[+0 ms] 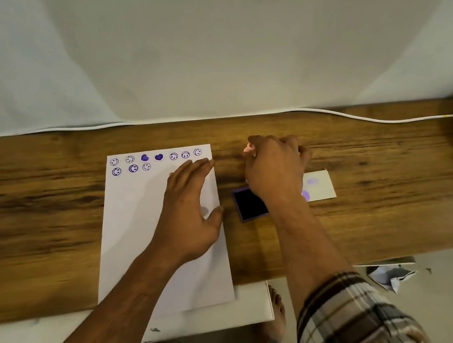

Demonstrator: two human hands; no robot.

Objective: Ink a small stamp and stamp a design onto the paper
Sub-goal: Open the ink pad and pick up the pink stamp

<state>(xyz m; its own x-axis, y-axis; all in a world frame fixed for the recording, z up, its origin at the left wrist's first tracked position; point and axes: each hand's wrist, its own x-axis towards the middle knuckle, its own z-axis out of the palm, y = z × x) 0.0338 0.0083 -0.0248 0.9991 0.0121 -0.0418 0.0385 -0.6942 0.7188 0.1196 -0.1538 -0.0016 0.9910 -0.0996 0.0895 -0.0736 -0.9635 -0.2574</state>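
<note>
Our left hand (189, 210) lies flat, fingers spread, on the white paper (135, 216), pinning it to the wooden tabletop (22, 198). It grips nothing. Our right hand (275, 167) is past the open purple ink pad (249, 204), fingers curled around something small and pinkish (249, 148), probably the stamp, though it's too blurred and hidden to confirm.

Two rows of purple prints (159, 157), smileys and hearts, run along the paper's far edge; the second row is only part full.

We judge the step as getting the stamp to the pad. Doing it well:
- dab straight down on the pad, no sliding
- keep the left palm planted
- press vertically in the gap beside the last smiley, then lift clean

The inky scrap card (319, 186) under the right wrist could smear the sleeve (370, 342).
</note>
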